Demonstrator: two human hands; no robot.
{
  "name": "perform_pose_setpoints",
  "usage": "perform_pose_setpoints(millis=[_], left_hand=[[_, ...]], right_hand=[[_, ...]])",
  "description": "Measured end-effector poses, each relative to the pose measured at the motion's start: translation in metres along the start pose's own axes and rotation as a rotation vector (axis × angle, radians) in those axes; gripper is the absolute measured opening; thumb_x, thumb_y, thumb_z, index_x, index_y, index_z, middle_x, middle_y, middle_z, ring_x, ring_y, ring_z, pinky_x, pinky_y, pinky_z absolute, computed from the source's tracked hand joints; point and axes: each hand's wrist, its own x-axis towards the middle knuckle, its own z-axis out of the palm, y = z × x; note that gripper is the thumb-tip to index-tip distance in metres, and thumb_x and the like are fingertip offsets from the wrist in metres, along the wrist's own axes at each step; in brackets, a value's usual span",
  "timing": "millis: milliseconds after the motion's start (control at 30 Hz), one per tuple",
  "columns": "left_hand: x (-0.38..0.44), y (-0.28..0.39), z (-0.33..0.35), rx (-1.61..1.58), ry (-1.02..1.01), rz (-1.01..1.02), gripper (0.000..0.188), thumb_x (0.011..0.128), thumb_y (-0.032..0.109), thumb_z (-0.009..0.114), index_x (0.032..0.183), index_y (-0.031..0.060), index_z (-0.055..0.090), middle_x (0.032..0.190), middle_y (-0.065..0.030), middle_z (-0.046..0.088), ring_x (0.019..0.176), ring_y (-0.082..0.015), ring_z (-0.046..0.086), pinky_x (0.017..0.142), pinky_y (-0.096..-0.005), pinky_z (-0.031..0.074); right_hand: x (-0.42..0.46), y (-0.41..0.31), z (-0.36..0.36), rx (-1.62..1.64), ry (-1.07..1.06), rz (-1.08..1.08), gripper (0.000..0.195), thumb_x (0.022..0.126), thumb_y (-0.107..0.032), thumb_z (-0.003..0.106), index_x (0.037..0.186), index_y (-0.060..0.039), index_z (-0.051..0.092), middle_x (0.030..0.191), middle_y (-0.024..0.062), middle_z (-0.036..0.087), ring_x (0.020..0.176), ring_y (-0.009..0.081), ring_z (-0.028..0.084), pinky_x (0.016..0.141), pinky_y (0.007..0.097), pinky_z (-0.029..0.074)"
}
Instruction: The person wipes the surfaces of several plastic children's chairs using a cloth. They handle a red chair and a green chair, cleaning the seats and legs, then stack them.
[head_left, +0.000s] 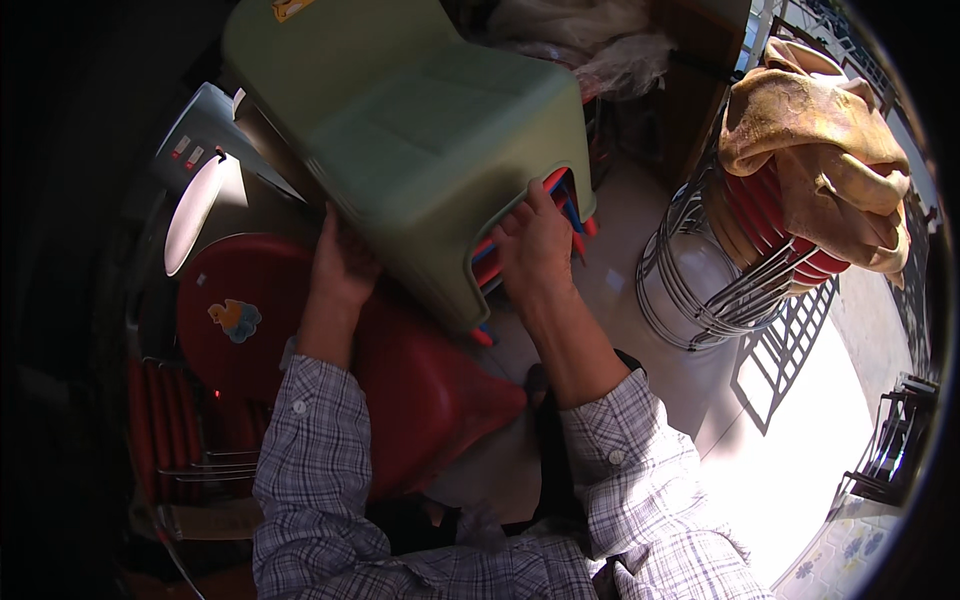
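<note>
A green plastic chair (442, 127) with a low back is before me, tilted. My right hand (536, 244) has its fingers on the edge of the arched opening in the chair's side. My left hand (345, 259) is pressed to the chair's near left edge, its fingers partly hidden in shadow underneath. Red and blue chair legs (574, 214) show through and below the opening. Under my left forearm lies a red plastic chair (427, 397), with a duck sticker (235, 320) on its backrest.
On the right, stacked round stools with metal legs (690, 300) and red seats carry a crumpled tan cloth or hide (825, 142). Clear plastic wrapping (622, 60) lies beyond the green chair. Red stacked seats (161, 427) are at the left. A grey plastic chair (202, 142) stands behind them.
</note>
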Motion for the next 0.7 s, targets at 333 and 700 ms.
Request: perform_pose_setpoints(millis=[333,700], left_hand=[[-0.008,0.017,0.028,-0.199,-0.213,0.09,0.047,0.107,0.042,0.044,0.136,0.0082,0.057,0.137,-0.0119,0.061,0.125,-0.0311,0.058,0.111,-0.0482,0.043],[0.016,0.049,0.055,-0.215,-0.024,0.183,0.043,0.11,0.034,0.033,0.133,0.007,0.057,0.131,-0.0122,0.063,0.119,-0.0287,0.061,0.104,-0.0445,0.05]], right_hand=[[0.008,0.002,0.042,0.359,-0.255,0.08,0.06,0.106,-0.054,0.043,0.141,-0.0054,0.047,0.145,0.007,0.051,0.13,0.027,0.05,0.113,0.0431,0.039],[-0.002,-0.006,0.075,0.211,0.077,-0.015,0.063,0.101,-0.06,0.049,0.135,-0.0071,0.052,0.136,0.0002,0.054,0.118,0.0192,0.053,0.1,0.0345,0.046]])
